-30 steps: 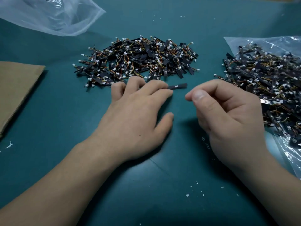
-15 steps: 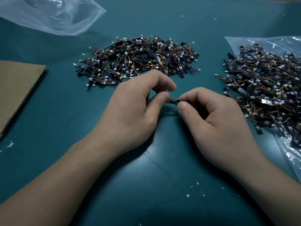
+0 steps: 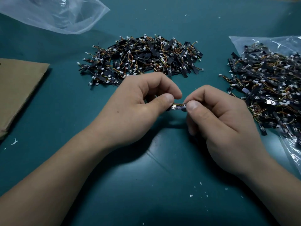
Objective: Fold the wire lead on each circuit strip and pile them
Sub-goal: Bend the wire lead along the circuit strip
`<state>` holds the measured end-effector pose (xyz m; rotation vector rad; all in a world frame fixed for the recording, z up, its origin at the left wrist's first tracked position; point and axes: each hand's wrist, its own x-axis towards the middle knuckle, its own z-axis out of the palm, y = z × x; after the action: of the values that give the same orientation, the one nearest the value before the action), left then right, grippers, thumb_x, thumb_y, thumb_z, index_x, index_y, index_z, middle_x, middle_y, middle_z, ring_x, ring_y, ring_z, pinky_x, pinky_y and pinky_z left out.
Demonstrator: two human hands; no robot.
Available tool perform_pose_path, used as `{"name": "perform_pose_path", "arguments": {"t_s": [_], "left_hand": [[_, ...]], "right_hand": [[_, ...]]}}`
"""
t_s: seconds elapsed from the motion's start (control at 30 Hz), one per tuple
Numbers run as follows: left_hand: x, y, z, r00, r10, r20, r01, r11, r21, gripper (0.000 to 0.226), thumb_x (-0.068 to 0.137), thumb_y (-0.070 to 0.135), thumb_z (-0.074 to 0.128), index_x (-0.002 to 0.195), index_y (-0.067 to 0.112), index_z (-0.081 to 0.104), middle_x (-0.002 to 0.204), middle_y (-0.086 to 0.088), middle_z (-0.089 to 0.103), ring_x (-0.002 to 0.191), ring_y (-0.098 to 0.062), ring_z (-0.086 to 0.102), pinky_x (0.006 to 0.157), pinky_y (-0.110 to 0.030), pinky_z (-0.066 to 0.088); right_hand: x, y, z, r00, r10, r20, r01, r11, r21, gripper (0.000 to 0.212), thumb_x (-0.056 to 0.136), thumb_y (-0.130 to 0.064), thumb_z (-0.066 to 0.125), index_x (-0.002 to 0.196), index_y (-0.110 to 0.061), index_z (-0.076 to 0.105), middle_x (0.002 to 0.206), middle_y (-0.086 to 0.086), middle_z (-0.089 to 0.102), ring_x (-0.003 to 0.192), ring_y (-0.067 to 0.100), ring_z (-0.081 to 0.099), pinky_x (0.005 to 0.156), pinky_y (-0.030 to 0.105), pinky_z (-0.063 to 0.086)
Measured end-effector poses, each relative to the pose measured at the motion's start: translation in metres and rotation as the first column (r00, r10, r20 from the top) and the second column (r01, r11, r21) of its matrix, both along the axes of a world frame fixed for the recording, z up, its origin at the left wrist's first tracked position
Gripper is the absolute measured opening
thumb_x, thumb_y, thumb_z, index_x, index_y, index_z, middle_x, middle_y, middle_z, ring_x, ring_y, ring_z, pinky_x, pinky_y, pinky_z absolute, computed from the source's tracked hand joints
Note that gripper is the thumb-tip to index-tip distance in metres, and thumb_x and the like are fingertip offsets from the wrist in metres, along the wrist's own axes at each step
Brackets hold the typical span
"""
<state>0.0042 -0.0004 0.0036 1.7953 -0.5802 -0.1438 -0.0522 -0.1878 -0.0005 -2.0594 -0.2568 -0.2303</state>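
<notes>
Fingers curled in tight on both sides: thumb and forefinger of the left hand pinching one end of a small black circuit strip, thumb and forefinger of the right hand pinching the other end, neither hand anywhere near open. Strip held roughly level right between the two sets of fingertips, up off the teal table mat, little white component facing up close to the left thumb. Orange-and-yellow wire lead running along the top edge of the strip toward the right thumb, far end tucked under the right fingertips, so can't tell how far bent. Remaining fingers of both hands curled loosely underneath. Just beyond the fingers, a big pile of black strips with white connectors and coloured wires, spread wide on the mat, not touching either hand. Off to the right of the fingers, a second heap of the same strips lying on a clear plastic bag, near the right knuckles but apart. Way up and left of the fingers, another clear plastic bag, crumpled. Far left of the fingers, a flat piece of brown cardboard. Nearer than the fingers, down by the right wrist, a few white specks scattered on the mat.
</notes>
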Motion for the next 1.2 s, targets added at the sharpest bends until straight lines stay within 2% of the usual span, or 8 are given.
{"name": "perform_pose_path", "arguments": {"t_s": [0.1, 0.17, 0.27, 0.37, 0.5, 0.63, 0.93, 1.2], "left_hand": [[0.001, -0.001, -0.001, 0.997, 0.060, 0.043, -0.059, 0.998, -0.024, 0.017, 0.093, 0.013, 0.062, 0.093, 0.027, 0.071, 0.073, 0.009, 0.066, 0.062, -0.015, 0.056, 0.059, -0.025, 0.045], [0.002, -0.002, -0.002, 0.980, 0.165, 0.109, -0.162, 0.986, -0.038, 0.017, 0.095, 0.013, 0.066, 0.095, 0.029, 0.071, 0.079, 0.009, 0.069, 0.066, -0.025, 0.057, 0.061, -0.030, 0.046], [0.002, -0.004, 0.000, 0.962, 0.245, 0.118, -0.236, 0.968, -0.083, 0.007, 0.097, 0.022, 0.065, 0.094, 0.025, 0.070, 0.077, 0.007, 0.065, 0.059, -0.008, 0.047, 0.057, -0.018, 0.038], [-0.003, -0.004, 0.001, 0.988, 0.148, 0.054, -0.144, 0.987, -0.066, 0.034, 0.103, 0.034, 0.048, 0.086, 0.015, 0.070, 0.069, -0.014, 0.057, 0.058, -0.009, 0.044, 0.055, -0.025, 0.036], [-0.009, -0.006, 0.004, 0.996, -0.003, 0.085, -0.006, 0.995, 0.103, 0.035, 0.094, 0.041, 0.056, 0.077, 0.013, 0.067, 0.064, -0.013, 0.056, 0.061, -0.026, 0.054, 0.057, -0.039, 0.041], [-0.007, -0.005, 0.005, 0.996, 0.044, 0.076, -0.048, 0.997, 0.059, 0.024, 0.093, 0.025, 0.060, 0.072, 0.014, 0.066, 0.055, 0.000, 0.049, 0.053, -0.007, 0.039, 0.050, -0.024, 0.033], [-0.010, -0.006, 0.007, 0.998, 0.001, 0.068, -0.005, 0.998, 0.070, 0.018, 0.090, 0.019, 0.064, 0.074, 0.011, 0.067, 0.052, 0.010, 0.041, 0.048, -0.002, 0.034, 0.048, -0.015, 0.028], [-0.010, -0.004, 0.009, 0.997, -0.003, 0.074, -0.003, 0.997, 0.081, 0.017, 0.085, 0.012, 0.062, 0.067, 0.011, 0.063, 0.053, 0.001, 0.041, 0.050, -0.003, 0.034, 0.048, -0.018, 0.029]], "right_hand": [[0.001, 0.000, 0.000, 1.000, 0.021, -0.008, -0.021, 0.999, -0.044, 0.019, 0.097, -0.028, 0.053, 0.080, -0.023, 0.059, 0.063, 0.003, 0.058, 0.056, 0.019, 0.052, 0.054, 0.034, 0.042], [0.000, 0.001, -0.001, 1.000, 0.026, -0.008, -0.026, 0.999, -0.038, 0.020, 0.097, -0.030, 0.052, 0.079, -0.024, 0.058, 0.063, 0.004, 0.058, 0.055, 0.018, 0.051, 0.054, 0.032, 0.041], [0.001, 0.000, -0.001, 1.000, -0.010, -0.011, 0.011, 0.995, 0.096, 0.019, 0.098, -0.027, 0.053, 0.081, -0.020, 0.060, 0.058, 0.004, 0.058, 0.047, 0.009, 0.045, 0.050, 0.018, 0.035], [0.004, 0.000, -0.001, 0.997, -0.078, -0.026, 0.082, 0.973, 0.218, 0.021, 0.098, -0.031, 0.054, 0.083, -0.019, 0.061, 0.054, 0.003, 0.058, 0.043, 0.008, 0.041, 0.046, 0.019, 0.034], [0.004, 0.000, -0.002, 0.996, -0.092, -0.011, 0.092, 0.978, 0.187, 0.021, 0.100, -0.028, 0.054, 0.082, -0.021, 0.061, 0.055, 0.005, 0.057, 0.044, 0.010, 0.043, 0.046, 0.023, 0.035], [0.001, 0.002, -0.002, 0.999, -0.050, 0.021, 0.050, 0.999, -0.004, 0.020, 0.097, -0.037, 0.054, 0.083, -0.024, 0.062, 0.060, 0.007, 0.057, 0.051, 0.019, 0.048, 0.049, 0.035, 0.039], [0.002, 0.001, -0.002, 0.999, -0.035, -0.015, 0.037, 0.990, 0.135, 0.021, 0.096, -0.036, 0.054, 0.085, -0.021, 0.063, 0.059, 0.005, 0.060, 0.046, 0.010, 0.046, 0.048, 0.026, 0.037], [0.002, 0.000, -0.001, 0.996, 0.061, -0.067, -0.048, 0.982, 0.185, 0.021, 0.093, -0.034, 0.055, 0.084, -0.016, 0.065, 0.058, 0.002, 0.061, 0.047, 0.009, 0.052, 0.051, 0.021, 0.041]]}}
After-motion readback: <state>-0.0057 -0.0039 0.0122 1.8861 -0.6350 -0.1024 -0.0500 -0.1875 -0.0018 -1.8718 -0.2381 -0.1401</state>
